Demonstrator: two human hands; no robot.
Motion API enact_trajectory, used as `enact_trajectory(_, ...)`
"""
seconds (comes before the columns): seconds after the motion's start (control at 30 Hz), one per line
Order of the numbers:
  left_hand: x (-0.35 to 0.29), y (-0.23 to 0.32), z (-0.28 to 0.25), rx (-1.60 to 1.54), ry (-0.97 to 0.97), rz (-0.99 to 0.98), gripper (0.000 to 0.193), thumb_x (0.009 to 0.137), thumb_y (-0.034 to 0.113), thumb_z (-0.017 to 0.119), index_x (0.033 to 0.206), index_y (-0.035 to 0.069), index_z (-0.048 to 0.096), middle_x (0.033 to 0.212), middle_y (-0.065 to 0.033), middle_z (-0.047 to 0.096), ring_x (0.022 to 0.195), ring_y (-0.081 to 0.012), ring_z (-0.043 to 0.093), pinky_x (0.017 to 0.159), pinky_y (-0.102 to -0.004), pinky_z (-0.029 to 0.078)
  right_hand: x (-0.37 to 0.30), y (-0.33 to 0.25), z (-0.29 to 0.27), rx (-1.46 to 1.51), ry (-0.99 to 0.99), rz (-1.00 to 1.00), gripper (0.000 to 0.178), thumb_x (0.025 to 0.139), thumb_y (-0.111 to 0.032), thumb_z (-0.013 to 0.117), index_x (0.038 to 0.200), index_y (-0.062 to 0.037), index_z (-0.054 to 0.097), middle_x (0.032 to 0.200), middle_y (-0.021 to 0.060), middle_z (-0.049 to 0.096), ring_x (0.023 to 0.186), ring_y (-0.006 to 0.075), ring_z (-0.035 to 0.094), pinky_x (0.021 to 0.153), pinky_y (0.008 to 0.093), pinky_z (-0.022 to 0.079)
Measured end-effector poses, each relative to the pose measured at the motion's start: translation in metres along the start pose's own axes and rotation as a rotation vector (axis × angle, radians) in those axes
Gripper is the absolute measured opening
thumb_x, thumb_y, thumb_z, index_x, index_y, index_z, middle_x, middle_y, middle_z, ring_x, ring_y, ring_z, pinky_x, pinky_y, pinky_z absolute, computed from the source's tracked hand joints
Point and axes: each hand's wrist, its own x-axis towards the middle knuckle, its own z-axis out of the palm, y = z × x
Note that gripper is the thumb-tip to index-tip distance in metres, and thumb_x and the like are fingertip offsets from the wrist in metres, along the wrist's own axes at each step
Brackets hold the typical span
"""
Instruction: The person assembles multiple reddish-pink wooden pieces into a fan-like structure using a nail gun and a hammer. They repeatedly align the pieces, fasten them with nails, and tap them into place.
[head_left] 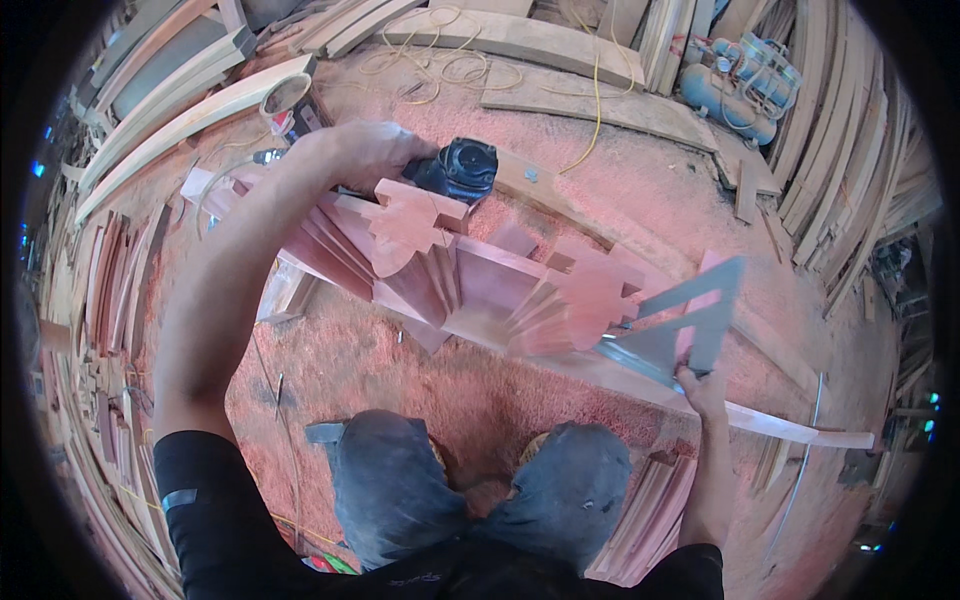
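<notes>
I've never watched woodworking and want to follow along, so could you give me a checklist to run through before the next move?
1. Left hand on the black tool: ok, it holds it.
2. Black tool switched off: cannot tell.
3. Right hand on the metal triangle: ok, fingers grip its lower corner.
4. Triangle flat against the pink wood: cannot tell, it is blurred.
5. Floor free of dust: not ok, pink sawdust covers much of it.
</notes>
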Motion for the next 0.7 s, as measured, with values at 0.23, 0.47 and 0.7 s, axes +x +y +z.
enact_trajectory(0.23, 0.002, -0.003, 0.002, 0.050, -0.023, -0.027, 0.054, 0.090, 0.026, 0.081, 0.139, 0.011, 0.067, 0.108, -0.0237, 0.078, 0.102, -0.0436, 0.075, 0.086, -0.0518, 0.057, 0.006, -0.023, 0.021, -0.092, -0.063, -0.122, 0.015, 0.082, -0.006, 0.071, 0.096, -0.0030, 0.073, 0.077, 0.0032, 0.068, 0.071, 0.0125, 0.064, 0.066, 0.0322, 0.051)
enact_trajectory(0.47, 0.005, 0.000, -0.002, 0.059, -0.039, -0.044, 0.048, 0.093, 0.025, 0.078, 0.138, 0.011, 0.069, 0.108, -0.0223, 0.079, 0.102, -0.0423, 0.075, 0.087, -0.0503, 0.058, 0.016, -0.022, 0.033, -0.109, -0.073, -0.181, 0.017, 0.082, -0.008, 0.076, 0.097, -0.0024, 0.070, 0.083, 0.0109, 0.069, 0.074, 0.0210, 0.067, 0.067, 0.0375, 0.052)
enact_trajectory(0.7, 0.001, 0.002, -0.003, 0.000, -0.052, -0.020, 0.040, 0.093, 0.021, 0.076, 0.129, 0.007, 0.068, 0.106, -0.0233, 0.078, 0.101, -0.0445, 0.074, 0.086, -0.0534, 0.056, 0.001, -0.003, 0.022, -0.132, -0.174, 0.030, 0.032, 0.083, -0.021, 0.091, 0.105, -0.0024, 0.078, 0.086, 0.0096, 0.076, 0.077, 0.0183, 0.070, 0.071, 0.0374, 0.055)
